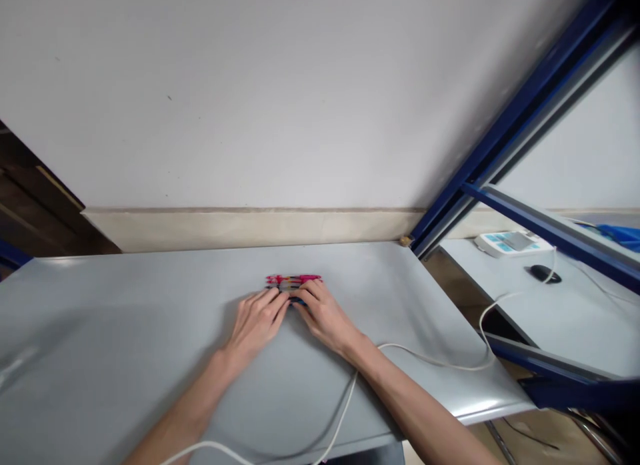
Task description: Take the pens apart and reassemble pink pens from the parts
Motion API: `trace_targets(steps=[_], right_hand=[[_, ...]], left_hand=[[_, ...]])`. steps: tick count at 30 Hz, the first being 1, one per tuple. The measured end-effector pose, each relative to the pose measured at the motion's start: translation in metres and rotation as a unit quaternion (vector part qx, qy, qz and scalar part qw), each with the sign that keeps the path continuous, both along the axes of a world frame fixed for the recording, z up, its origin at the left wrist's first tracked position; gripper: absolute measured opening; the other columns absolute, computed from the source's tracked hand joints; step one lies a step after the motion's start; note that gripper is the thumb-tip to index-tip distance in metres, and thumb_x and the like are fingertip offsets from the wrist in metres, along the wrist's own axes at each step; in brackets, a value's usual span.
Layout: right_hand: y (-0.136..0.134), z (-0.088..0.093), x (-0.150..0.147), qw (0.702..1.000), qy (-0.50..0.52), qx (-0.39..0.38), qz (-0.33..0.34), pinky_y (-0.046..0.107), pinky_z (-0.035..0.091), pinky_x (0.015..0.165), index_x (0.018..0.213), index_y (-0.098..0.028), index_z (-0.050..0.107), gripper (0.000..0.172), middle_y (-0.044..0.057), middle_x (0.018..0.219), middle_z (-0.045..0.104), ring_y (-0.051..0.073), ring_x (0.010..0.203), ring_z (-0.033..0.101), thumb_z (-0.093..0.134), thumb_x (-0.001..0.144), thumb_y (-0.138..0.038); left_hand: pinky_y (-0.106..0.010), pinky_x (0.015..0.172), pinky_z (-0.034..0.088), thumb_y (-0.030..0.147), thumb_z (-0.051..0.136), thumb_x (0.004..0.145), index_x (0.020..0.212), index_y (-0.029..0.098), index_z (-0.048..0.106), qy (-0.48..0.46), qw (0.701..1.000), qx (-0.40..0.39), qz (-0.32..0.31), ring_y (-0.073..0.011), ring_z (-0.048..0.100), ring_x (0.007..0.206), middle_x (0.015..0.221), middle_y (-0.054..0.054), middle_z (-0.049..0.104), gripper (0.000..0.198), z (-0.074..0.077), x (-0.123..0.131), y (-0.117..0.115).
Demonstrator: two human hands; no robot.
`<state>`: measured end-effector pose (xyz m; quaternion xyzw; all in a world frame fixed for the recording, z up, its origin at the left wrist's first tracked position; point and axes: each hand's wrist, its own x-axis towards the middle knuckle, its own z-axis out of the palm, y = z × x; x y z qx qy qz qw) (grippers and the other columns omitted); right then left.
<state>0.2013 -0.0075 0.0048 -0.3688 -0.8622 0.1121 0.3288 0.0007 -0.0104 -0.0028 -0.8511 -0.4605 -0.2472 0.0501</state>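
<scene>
Cable (pixel 345 406), thin and white, lies close to you on the smooth grey counter (pixel 125 345) and goes under your right arm. Next come your two bent hands, side by side, fingers almost meeting. Your left hand (pixel 261 313) and right hand (pixel 323 313) are both at a small row of thin plastic pens (pixel 287 284) in the middle of the counter. You can't tell here if the fingers pinch them. A bright pink pen (pixel 311 277) lies on the row's far side. Off right, past a dark blue metal frame (pixel 500 118), sit a round black mouse (pixel 544 273) and a white box with light blue patches (pixel 513 243). Behind the counter is a plain white wall (pixel 280 105).
</scene>
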Motion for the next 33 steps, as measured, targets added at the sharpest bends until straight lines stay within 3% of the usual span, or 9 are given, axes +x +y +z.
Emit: trace_targets(steps=[6, 10, 13, 18, 21, 24, 27, 30, 33], right_hand=[[0.018, 0.004, 0.022, 0.99, 0.088, 0.022, -0.111, 0.034, 0.045, 0.079, 0.092, -0.019, 0.062, 0.022, 0.008, 0.089, 0.061, 0.021, 0.085, 0.054, 0.044, 0.104, -0.021], [0.014, 0.007, 0.024, 0.963, 0.171, -0.053, -0.204, 0.027, 0.034, 0.059, 0.074, -0.02, 0.053, 0.036, -0.002, 0.064, 0.044, 0.014, 0.059, 0.039, 0.043, 0.105, -0.036], [-0.004, 0.011, 0.009, 0.972, 0.173, -0.089, -0.129, 0.027, 0.035, 0.058, 0.072, -0.02, 0.052, 0.041, -0.002, 0.064, 0.044, 0.013, 0.059, 0.039, 0.041, 0.105, -0.042], [-0.023, 0.018, -0.014, 0.98, 0.186, -0.054, 0.049, 0.037, 0.046, 0.094, 0.086, -0.02, 0.059, 0.031, 0.013, 0.118, 0.059, 0.022, 0.105, 0.057, 0.04, 0.106, -0.035], [-0.018, 0.017, -0.013, 0.978, 0.192, -0.065, 0.048, 0.034, 0.046, 0.089, 0.09, -0.02, 0.059, 0.03, 0.009, 0.103, 0.062, 0.02, 0.096, 0.058, 0.038, 0.107, -0.033], [-0.006, 0.019, -0.001, 0.978, 0.195, -0.057, -0.049, 0.03, 0.043, 0.075, 0.084, -0.019, 0.056, 0.033, 0.004, 0.083, 0.056, 0.018, 0.078, 0.053, 0.038, 0.107, -0.035], [0.001, 0.028, 0.015, 0.976, 0.186, -0.047, -0.106, 0.029, 0.04, 0.073, 0.081, -0.019, 0.054, 0.036, 0.003, 0.08, 0.054, 0.017, 0.075, 0.05, 0.037, 0.107, -0.036], [-0.001, 0.036, 0.024, 0.986, 0.109, -0.123, -0.014, 0.028, 0.041, 0.07, 0.077, -0.019, 0.054, 0.037, 0.001, 0.076, 0.055, 0.015, 0.071, 0.049, 0.037, 0.106, -0.036], [-0.009, 0.034, 0.019, 0.968, -0.005, -0.216, 0.124, 0.026, 0.041, 0.065, 0.076, -0.018, 0.057, 0.034, -0.001, 0.07, 0.055, 0.013, 0.063, 0.046, 0.042, 0.105, -0.03]], left_hand=[[-0.027, 0.07, 0.043, 0.031, 0.038, 0.107, 0.102, 0.022, 0.068, -0.034, 0.999, -0.023, 0.029, -0.0161, 0.067, 0.079, 0.093, -0.003, 0.073, 0.031, 0.003, -0.007, 0.004], [-0.026, 0.069, 0.042, 0.033, 0.039, 0.106, 0.11, 0.021, 0.065, -0.115, 0.988, -0.072, 0.075, -0.0159, 0.067, 0.075, 0.093, -0.003, 0.075, 0.029, 0.007, -0.01, 0.004], [-0.025, 0.063, 0.038, 0.034, 0.04, 0.105, 0.104, 0.02, 0.066, -0.155, 0.979, -0.11, 0.071, -0.0139, 0.061, 0.062, 0.077, -0.001, 0.071, 0.029, 0.009, -0.005, 0.001], [-0.023, 0.063, 0.036, 0.032, 0.045, 0.1, 0.088, 0.02, 0.064, -0.2, 0.968, -0.152, 0.028, -0.0125, 0.054, 0.058, 0.065, 0.001, 0.061, 0.025, 0.015, 0.012, -0.01], [-0.023, 0.061, 0.033, 0.033, 0.046, 0.099, 0.083, 0.02, 0.062, -0.21, 0.96, -0.186, 0.002, -0.0118, 0.049, 0.056, 0.061, 0.002, 0.058, 0.026, 0.017, 0.023, -0.017], [-0.023, 0.057, 0.029, 0.037, 0.044, 0.1, 0.074, 0.02, 0.056, -0.223, 0.95, -0.218, -0.016, -0.0105, 0.044, 0.052, 0.057, 0.004, 0.053, 0.034, 0.02, 0.028, -0.022], [-0.023, 0.054, 0.029, 0.037, 0.043, 0.1, 0.087, 0.021, 0.055, -0.244, 0.933, -0.264, -0.007, -0.0103, 0.042, 0.045, 0.051, 0.007, 0.05, 0.024, 0.023, 0.023, -0.022], [-0.022, 0.05, 0.029, 0.031, 0.046, 0.097, 0.103, 0.022, 0.051, -0.231, 0.915, -0.329, 0.018, -0.0113, 0.042, 0.038, 0.047, 0.011, 0.047, 0.012, 0.024, 0.012, -0.02], [-0.023, 0.051, 0.03, 0.021, 0.049, 0.09, 0.096, 0.023, 0.051, -0.193, 0.921, -0.336, 0.041, -0.0115, 0.045, 0.041, 0.049, 0.01, 0.049, 0.006, 0.02, 0.005, -0.021]])
